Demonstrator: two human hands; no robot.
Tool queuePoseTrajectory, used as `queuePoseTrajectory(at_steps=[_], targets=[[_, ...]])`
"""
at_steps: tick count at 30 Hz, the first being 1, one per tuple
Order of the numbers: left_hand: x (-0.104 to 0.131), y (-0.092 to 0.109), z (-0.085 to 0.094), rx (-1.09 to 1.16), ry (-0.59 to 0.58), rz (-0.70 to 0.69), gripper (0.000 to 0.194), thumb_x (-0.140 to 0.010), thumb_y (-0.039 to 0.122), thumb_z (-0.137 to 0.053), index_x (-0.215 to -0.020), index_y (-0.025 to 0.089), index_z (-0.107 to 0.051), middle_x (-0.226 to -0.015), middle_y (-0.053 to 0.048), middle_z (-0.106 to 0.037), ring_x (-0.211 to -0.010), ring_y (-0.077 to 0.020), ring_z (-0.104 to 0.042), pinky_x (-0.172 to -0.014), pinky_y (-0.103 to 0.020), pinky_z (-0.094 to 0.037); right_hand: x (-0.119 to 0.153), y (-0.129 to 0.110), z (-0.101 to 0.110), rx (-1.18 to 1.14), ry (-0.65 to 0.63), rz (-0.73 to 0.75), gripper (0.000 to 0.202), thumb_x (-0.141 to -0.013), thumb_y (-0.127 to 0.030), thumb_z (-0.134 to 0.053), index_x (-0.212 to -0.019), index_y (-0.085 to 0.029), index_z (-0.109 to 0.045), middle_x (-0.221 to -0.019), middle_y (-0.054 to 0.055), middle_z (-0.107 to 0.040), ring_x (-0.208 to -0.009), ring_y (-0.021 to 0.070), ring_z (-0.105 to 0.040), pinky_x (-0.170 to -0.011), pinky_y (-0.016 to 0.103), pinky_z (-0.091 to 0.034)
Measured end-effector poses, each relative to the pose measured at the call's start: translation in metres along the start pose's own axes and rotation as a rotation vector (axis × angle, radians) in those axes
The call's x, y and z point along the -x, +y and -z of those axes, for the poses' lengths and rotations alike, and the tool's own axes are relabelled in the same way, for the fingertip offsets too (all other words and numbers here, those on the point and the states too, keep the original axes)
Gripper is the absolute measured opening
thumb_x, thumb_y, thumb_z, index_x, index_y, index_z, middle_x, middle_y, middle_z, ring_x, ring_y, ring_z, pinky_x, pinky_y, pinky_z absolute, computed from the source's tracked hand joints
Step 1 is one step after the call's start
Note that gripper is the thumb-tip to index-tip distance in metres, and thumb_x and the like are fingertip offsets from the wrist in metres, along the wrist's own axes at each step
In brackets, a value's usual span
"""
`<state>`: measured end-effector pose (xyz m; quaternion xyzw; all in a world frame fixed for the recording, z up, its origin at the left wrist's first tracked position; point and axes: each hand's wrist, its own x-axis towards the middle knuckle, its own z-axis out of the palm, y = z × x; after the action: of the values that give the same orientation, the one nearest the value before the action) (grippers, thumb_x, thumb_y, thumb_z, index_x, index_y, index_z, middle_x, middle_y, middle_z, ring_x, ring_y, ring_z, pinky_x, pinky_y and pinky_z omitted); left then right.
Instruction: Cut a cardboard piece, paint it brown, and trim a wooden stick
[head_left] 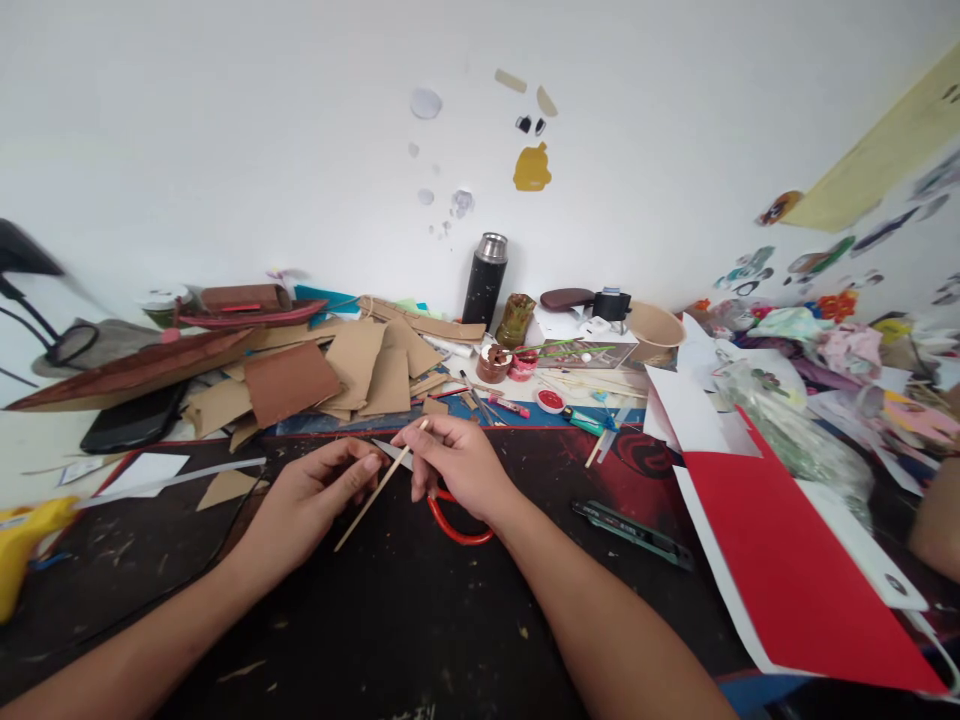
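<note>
My right hand (461, 465) is closed around a pair of scissors with a red handle (461, 533). Their pointed metal blade (394, 452) sticks out to the left. A thin wooden stick (367, 512) slants down from the right hand's fingers, its upper end between thumb and forefinger. Just left of the stick is my left hand (315, 495), with thumb and fingertips pinched together close to the blade tip. What it pinches, if anything, is too small or hidden to make out. Both hands are over a dark mat (375, 630).
A green utility knife (634, 535) lies right of my hands, before a red sheet (810, 570). At left is a yellow glue gun (34, 540). Behind are cardboard pieces (292, 385), a boat model (142, 370), paint pots (493, 364) and a black thermos (484, 280). Another person's arm (937, 520) shows far right.
</note>
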<state>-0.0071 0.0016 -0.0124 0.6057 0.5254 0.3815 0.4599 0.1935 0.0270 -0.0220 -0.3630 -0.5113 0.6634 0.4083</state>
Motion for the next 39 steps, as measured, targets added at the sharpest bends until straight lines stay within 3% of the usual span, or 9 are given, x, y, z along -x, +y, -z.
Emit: queuePoseTrajectory(at_steps=[4,6,22,30,35,39], targets=[[0.001,0.002,-0.004,-0.064,0.012,-0.038,0.041,-0.081,0.063,-0.072,-0.083,0.023,-0.076,-0.088,-0.006,-0.078,-0.083,-0.0244,-0.069,-0.079,-0.033,-0.055,0.001,-0.001,-0.002,-0.006,-0.011,0.012,0.048,-0.091,-0.064,-0.071,-0.100,-0.017,-0.075,-0.053,-0.005,-0.062,-0.044,0.0119,-0.061,-0.042,0.020,-0.041],[0.000,0.002,-0.005,-0.061,0.006,-0.045,0.040,-0.082,0.063,-0.072,-0.085,0.023,-0.076,-0.091,-0.007,-0.080,-0.087,-0.0265,-0.071,-0.082,-0.035,-0.057,0.001,-0.001,-0.003,0.002,-0.013,0.022,0.048,-0.091,-0.065,-0.070,-0.099,-0.017,-0.075,-0.054,-0.005,-0.062,-0.044,0.0118,-0.061,-0.042,0.020,-0.041],[0.000,0.003,-0.008,-0.113,0.039,-0.103,0.035,-0.086,0.055,-0.068,-0.074,0.023,-0.068,-0.073,-0.001,-0.069,-0.070,-0.0199,-0.061,-0.066,-0.028,-0.049,0.004,-0.003,-0.007,0.051,-0.030,0.071,0.043,-0.095,-0.060,-0.066,-0.099,-0.018,-0.075,-0.053,-0.006,-0.060,-0.045,0.0111,-0.059,-0.043,0.020,-0.040],[-0.003,0.010,-0.004,-0.316,0.006,-0.216,0.036,-0.092,0.055,-0.062,-0.075,0.023,-0.064,-0.070,0.001,-0.065,-0.067,-0.0184,-0.060,-0.067,-0.028,-0.045,0.001,0.001,-0.005,0.044,-0.006,0.049,0.046,-0.092,-0.065,-0.068,-0.094,-0.019,-0.071,-0.055,-0.006,-0.061,-0.045,0.0111,-0.060,-0.043,0.020,-0.039],[-0.008,0.006,-0.013,-0.280,0.028,-0.158,0.041,-0.091,0.061,-0.058,-0.080,0.023,-0.065,-0.075,-0.001,-0.069,-0.071,-0.0203,-0.062,-0.068,-0.029,-0.048,0.000,0.002,-0.003,0.026,0.011,0.026,0.049,-0.090,-0.067,-0.070,-0.095,-0.018,-0.070,-0.054,-0.006,-0.061,-0.044,0.0110,-0.059,-0.042,0.019,-0.038],[-0.017,-0.002,-0.009,-0.286,-0.014,-0.088,0.052,-0.085,0.074,-0.058,-0.081,0.023,-0.066,-0.078,-0.002,-0.072,-0.073,-0.0224,-0.063,-0.070,-0.031,-0.050,-0.001,0.003,-0.003,-0.001,0.004,0.018,0.051,-0.091,-0.067,-0.068,-0.098,-0.016,-0.072,-0.053,-0.005,-0.061,-0.044,0.0116,-0.060,-0.041,0.019,-0.037]])
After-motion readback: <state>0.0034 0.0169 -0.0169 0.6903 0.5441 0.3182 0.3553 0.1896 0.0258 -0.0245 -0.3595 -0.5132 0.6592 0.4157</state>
